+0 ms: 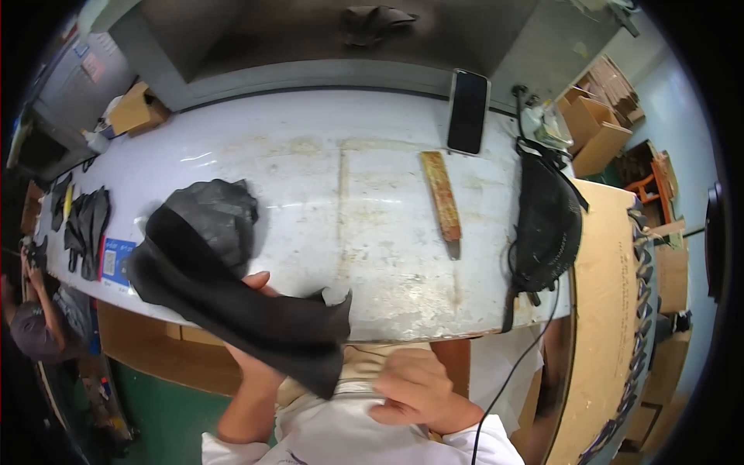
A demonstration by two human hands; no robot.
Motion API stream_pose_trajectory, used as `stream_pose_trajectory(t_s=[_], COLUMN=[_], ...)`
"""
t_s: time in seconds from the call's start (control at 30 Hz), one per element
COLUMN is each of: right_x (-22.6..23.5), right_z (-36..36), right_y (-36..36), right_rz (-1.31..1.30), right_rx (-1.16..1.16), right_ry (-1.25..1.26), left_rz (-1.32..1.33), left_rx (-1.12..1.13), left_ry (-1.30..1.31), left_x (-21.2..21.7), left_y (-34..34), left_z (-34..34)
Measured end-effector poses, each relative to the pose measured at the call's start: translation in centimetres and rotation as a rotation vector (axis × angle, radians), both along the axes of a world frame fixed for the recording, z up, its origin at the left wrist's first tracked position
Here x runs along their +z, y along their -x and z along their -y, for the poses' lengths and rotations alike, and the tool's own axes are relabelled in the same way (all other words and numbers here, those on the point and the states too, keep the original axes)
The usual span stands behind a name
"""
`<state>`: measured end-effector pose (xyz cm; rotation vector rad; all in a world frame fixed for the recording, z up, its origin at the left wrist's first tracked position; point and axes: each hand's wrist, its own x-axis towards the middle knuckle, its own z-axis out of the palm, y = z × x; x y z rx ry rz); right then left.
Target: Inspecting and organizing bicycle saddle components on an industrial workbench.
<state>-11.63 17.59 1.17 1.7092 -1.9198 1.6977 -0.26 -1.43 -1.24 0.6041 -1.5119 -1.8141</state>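
Observation:
My left hand (pixel 259 364) is closed on a long, limp piece of black leather-like material (pixel 291 322), which hides most of its fingers; only the thumb tip shows above. The piece reaches from the pile at the left to the table's front edge. Under its far end lies a crumpled dark grey plastic-like heap (pixel 221 221). To the right, my right hand (pixel 415 385) is held in front of my body, apart from the material. Its fingers are curled toward the thumb, and whatever is between them, if anything, is hidden.
On the white table (pixel 302 178) lie a worn, rust-coloured strip with a blade-like tip (pixel 442 201), a phone (pixel 468 112) and a black bag (pixel 546 217) trailing a cable. Black scraps (pixel 89 232) sit at left. A cardboard sheet (pixel 593 310) stands at right; another person (pixel 46 318) is far left.

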Motion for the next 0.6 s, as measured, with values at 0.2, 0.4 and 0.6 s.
stream_pose_trajectory(t_s=[0.2, 0.4, 0.6], right_x=[-1.1, 0.7, 1.2], right_z=[0.0, 1.4, 3.0], right_y=[-1.2, 0.4, 0.0], right_rz=[0.555, 0.973, 0.375], right_rx=[-0.038, 0.143, -0.121], right_ry=[0.011, -0.167, -0.238], left_rz=[-0.463, 0.031, 0.114], left_rx=[-0.646, -0.515, -0.492], left_ry=[-0.669, -0.705, -0.443], left_x=[-1.3, 2.5, 3.6], left_y=[1.6, 0.5, 0.2], left_z=[-1.2, -2.2, -2.8])
